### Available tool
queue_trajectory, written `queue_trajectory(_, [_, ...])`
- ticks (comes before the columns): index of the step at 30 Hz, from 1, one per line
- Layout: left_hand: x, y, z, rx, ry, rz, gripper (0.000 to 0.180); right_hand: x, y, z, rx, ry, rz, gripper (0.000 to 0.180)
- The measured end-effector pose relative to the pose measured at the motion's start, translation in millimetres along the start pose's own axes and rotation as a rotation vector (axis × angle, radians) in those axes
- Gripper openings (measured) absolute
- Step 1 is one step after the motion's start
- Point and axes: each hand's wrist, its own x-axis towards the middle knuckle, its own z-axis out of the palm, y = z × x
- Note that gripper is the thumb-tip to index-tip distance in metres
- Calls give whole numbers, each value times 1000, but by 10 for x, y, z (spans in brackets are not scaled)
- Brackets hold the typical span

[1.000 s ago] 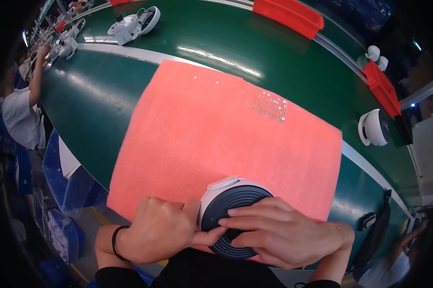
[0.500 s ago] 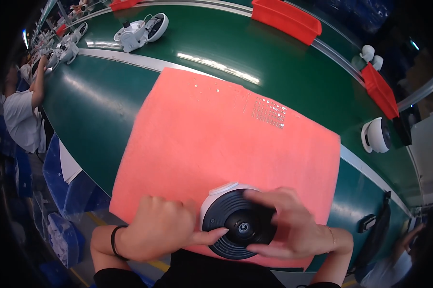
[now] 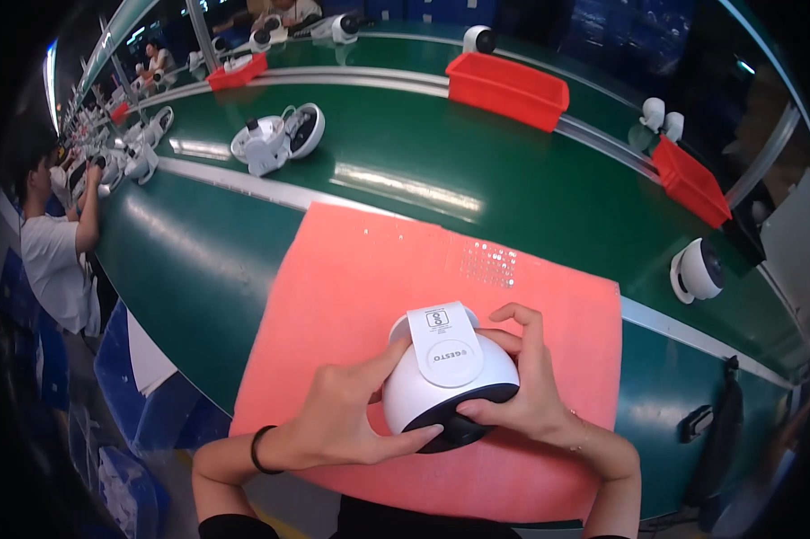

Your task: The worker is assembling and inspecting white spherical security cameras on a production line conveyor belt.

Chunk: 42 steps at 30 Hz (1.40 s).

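A white ball-shaped camera (image 3: 414, 398) with a black front is tilted over the pink foam mat (image 3: 328, 287), its black face turned down toward me. A white strip label (image 3: 446, 340) lies over its top and hangs past the back. On its left side my left hand (image 3: 342, 415) grips it, thumb along the lower black rim and the other fingers partly hidden behind. My right hand (image 3: 532, 400) holds the opposite side, thumb on the black front and index finger raised and bent off the shell. Small shiny screws (image 3: 490, 263) sit in rows on the mat's far part.
Beyond the mat runs a green conveyor (image 3: 396, 135) carrying an opened white camera housing (image 3: 279, 139). Another white camera (image 3: 698, 271) stands at the right. Red bins (image 3: 508, 90) line the far rail. A person (image 3: 59, 242) works at the left. A black device (image 3: 695, 422) lies at the right.
The camera has turned from its black face up to its white labelled shell up. Both hands have closed round its sides. The view has tilted up, showing more of the far line.
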Motion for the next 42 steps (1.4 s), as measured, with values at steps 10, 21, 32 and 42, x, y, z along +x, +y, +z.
queue_trajectory(10, [508,-975,-715,-779,59,94,57,869,-214,297,230,52,-86,87])
queue_trajectory(21, [1402,-1050,-422,-1268,612,8,77,1505,-104,535,-126,511,-422,93])
queue_trajectory(32, [1881,-1829,-582,-1214,313,-362,63,1956,804,-89,826,829,84,62])
queue_trajectory(42, [1669,-3082,-1850,-606,1376,-566,114,1780,665,-404,163,1208,268,83])
